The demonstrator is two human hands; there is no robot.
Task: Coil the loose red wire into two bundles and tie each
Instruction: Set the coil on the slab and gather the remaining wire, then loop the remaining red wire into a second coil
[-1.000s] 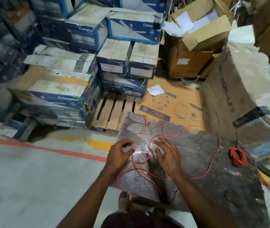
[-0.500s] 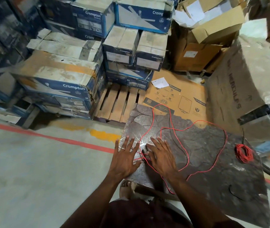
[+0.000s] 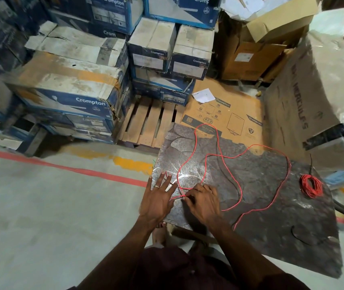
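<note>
A long loose red wire lies in wide loops across a dark patterned board. A small coiled red bundle rests near the board's right edge. My left hand lies flat at the board's left edge, fingers spread, with a ring on one finger. My right hand is beside it, fingertips pinched on the red wire where its end passes between both hands.
Stacks of blue Crompton boxes stand to the left and behind. A wooden pallet and flat cardboard lie beyond the board. A large wrapped carton stands at right. A red floor line runs left.
My left hand went from curled to flat and spread at the board's edge. My right hand closed its fingertips on the wire. The camera view shifted lower and closer.
</note>
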